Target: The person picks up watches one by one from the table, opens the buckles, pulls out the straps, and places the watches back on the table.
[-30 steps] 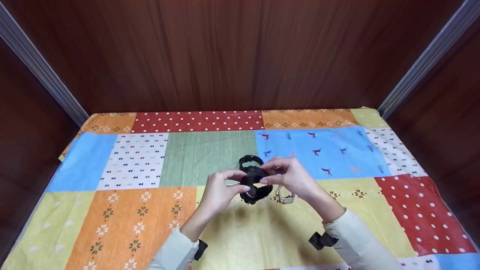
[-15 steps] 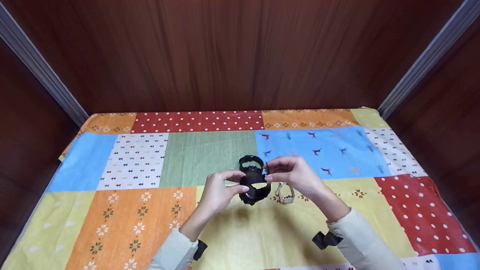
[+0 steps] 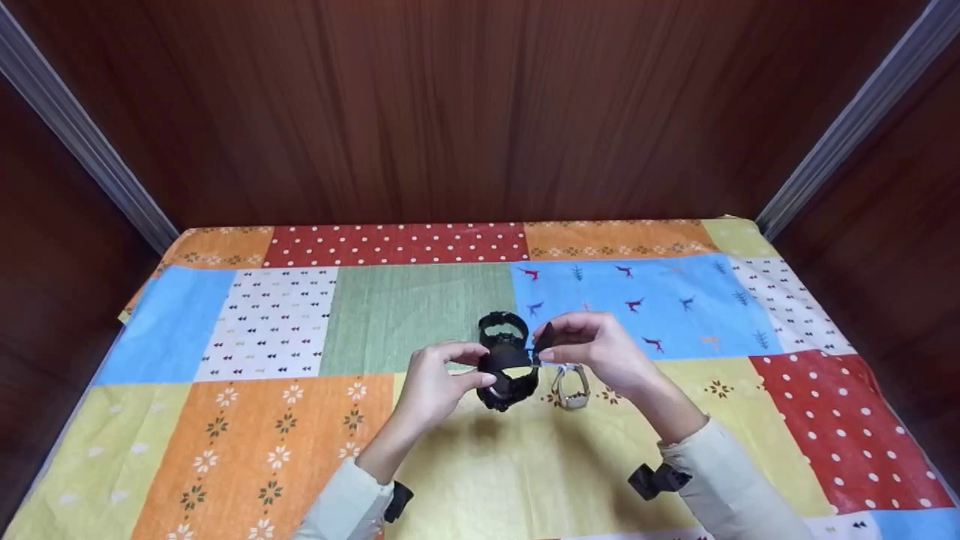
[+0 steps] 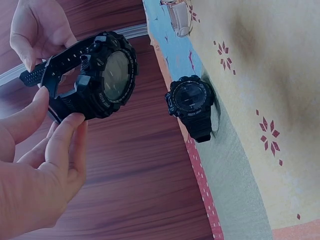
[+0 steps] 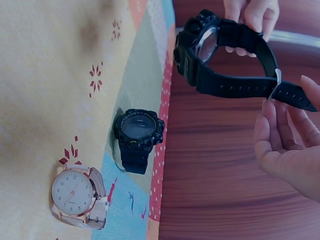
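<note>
A chunky black digital-style wristwatch (image 4: 117, 75) is held up in the air, its strap closed into a loop. My left hand (image 3: 435, 382) pinches the strap near the buckle between thumb and fingers. On the other side, my right hand (image 3: 600, 352) pinches the free strap end (image 5: 295, 96), which sticks out past the buckle and keeper loop. A second black wristwatch (image 4: 190, 100) lies face up on the tablecloth behind the held one. Nearer the right hand lies a wristwatch with a white dial, rose-gold case and pale strap (image 5: 73, 192).
A patchwork-print tablecloth (image 3: 225, 435) covers the table. Dark wood panels (image 3: 420, 112) stand at the back and both sides, with metal strips (image 3: 847, 112) at the corners. Each wrist carries a small black camera (image 3: 658, 480).
My right hand has shifted slightly right, drawing the strap end outward so that it shows between thumb and fingers. The left hand stays nearly still.
</note>
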### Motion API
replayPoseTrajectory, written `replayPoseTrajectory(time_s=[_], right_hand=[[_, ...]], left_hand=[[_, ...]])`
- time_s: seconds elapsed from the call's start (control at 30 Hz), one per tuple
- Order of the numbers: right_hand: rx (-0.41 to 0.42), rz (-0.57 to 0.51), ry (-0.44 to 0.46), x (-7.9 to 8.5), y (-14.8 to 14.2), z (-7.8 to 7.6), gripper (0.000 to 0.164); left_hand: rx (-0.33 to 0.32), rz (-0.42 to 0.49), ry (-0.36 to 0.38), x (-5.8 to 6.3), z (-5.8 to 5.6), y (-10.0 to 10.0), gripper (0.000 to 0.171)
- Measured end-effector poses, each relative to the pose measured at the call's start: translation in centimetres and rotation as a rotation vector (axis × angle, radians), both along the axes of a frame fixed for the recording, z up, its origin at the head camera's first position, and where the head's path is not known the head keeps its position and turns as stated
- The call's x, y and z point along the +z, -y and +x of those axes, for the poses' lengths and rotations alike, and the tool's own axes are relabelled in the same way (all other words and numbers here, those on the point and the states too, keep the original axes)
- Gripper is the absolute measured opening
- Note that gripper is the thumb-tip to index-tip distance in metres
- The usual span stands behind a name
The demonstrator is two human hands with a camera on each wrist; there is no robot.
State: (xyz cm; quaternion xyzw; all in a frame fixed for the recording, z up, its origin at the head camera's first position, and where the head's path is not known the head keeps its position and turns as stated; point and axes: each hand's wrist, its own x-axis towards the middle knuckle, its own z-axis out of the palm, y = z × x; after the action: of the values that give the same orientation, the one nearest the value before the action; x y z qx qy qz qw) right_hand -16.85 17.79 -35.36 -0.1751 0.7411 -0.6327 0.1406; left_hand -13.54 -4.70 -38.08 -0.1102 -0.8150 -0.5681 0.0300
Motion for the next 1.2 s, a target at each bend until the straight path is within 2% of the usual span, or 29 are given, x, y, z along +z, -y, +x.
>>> replayPoseTrajectory(time_s=[0.53,0.97,1.2], right_hand=[[0.061,-0.015,-0.030,-0.58,-0.88,-0.39,0.032],[0.046,-0.025,-0.038,-0.96,-0.96,-0.37,0.036],[0.021,-0.065,-0.018,-1.01,-0.85,-0.30,0.033]], left_hand=[[0.013,0.031,0.005,0.12,0.05,0.13,0.025],[0.017,0.060,0.013,-0.03,0.08,0.21,0.026],[0.007,0.038,0.034,0.01,0.04,0.14,0.026]])
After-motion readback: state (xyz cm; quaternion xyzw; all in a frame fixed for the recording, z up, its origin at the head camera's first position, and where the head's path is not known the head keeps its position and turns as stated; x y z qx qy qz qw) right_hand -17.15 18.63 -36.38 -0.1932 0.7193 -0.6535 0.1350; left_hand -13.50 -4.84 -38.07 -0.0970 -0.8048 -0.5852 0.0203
